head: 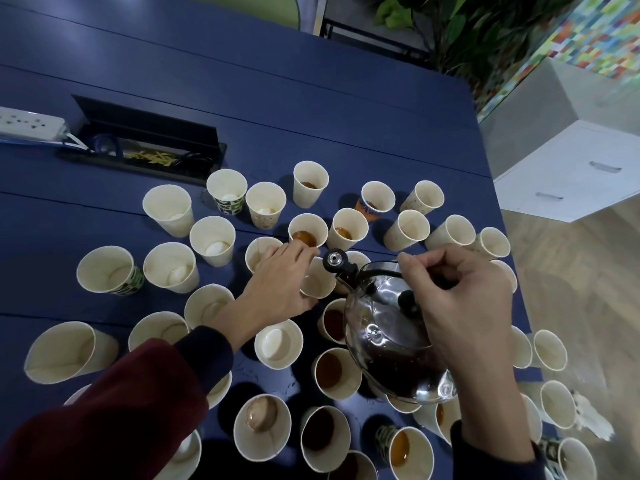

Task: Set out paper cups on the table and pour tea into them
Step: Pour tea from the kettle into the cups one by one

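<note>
Several paper cups stand spread over the dark blue table (pixel 311 109). Some hold brown tea, such as one cup (pixel 306 232) at the middle and another (pixel 337 372) nearer me; others at the left (pixel 168 209) hold none. My right hand (pixel 460 303) grips the handle of a glass teapot (pixel 394 341) with dark tea in it, tilted with its spout cap (pixel 335 260) over a cup (pixel 317 282). My left hand (pixel 277 282) holds that cup, fingers curled around its side.
An open cable box (pixel 145 143) is set into the table at the back left, with a white power strip (pixel 29 126) beside it. The table's right edge runs past the cups; a white drawer cabinet (pixel 571 168) and plants stand beyond.
</note>
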The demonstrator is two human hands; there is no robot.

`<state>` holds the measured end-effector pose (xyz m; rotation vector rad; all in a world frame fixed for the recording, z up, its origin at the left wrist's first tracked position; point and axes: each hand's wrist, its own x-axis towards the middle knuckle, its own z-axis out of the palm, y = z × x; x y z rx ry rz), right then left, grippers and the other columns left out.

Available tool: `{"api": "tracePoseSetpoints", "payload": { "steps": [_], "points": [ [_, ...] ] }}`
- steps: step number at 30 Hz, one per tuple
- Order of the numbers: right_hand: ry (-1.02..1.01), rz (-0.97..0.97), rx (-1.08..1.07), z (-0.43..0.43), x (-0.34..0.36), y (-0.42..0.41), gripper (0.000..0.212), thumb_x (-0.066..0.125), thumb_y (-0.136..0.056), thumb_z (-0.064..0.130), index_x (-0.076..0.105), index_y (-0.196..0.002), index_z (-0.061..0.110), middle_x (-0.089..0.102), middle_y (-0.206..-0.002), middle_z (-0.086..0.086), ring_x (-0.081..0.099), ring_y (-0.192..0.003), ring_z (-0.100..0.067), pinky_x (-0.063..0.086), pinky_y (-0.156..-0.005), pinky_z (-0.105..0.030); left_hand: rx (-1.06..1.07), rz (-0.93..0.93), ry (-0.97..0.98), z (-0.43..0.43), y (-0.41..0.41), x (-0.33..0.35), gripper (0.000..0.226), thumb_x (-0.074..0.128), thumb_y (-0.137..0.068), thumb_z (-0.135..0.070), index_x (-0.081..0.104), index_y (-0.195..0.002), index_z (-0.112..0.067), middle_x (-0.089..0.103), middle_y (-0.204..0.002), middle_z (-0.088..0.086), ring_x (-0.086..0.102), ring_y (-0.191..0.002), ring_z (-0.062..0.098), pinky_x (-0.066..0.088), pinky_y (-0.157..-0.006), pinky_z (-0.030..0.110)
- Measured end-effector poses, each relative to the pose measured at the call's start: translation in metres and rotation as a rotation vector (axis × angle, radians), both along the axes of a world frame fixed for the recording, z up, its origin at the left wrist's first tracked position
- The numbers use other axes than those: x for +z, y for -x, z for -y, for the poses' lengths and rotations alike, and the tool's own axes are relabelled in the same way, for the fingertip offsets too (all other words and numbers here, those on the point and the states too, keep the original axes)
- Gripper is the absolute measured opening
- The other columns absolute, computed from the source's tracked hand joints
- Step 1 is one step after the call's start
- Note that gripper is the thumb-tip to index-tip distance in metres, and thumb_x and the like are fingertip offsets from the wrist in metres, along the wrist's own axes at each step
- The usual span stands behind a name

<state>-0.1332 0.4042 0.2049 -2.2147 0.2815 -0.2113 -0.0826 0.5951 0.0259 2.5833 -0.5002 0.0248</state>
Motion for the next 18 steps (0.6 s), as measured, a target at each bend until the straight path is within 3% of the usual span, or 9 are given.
{"api": "tracePoseSetpoints", "payload": {
  "steps": [6, 18],
  "points": [
    [0.049, -0.024, 0.000, -0.0057, 0.0005, -0.0011, 0.027, 0.076, -0.085, 0.026, 0.063, -0.062, 0.027, 0.067, -0.059, 0.013, 0.061, -0.058, -0.012, 0.045, -0.060, -0.027, 0.028, -0.009, 0.048, -0.0015, 0.0015, -0.0018, 0.074, 0.083, -0.062, -0.046, 0.054, -0.126, -0.021, 0.055, -0.116, -0.002, 0.058, -0.106, 0.023, 0.037, -0.086, 0.038],
    [0.071, -0.046, -0.011, -0.0078, -0.0022, 0.0004, 0.024, 0.076, -0.085, 0.026, 0.065, -0.064, 0.026, 0.067, -0.055, 0.009, 0.064, -0.055, -0.017, 0.050, -0.062, -0.031, 0.039, -0.022, 0.071, -0.0032, 0.0027, -0.0045, 0.075, 0.083, -0.062, -0.050, 0.052, -0.125, -0.023, 0.054, -0.115, -0.005, 0.056, -0.106, 0.021, 0.035, -0.087, 0.036]
  ]
}}
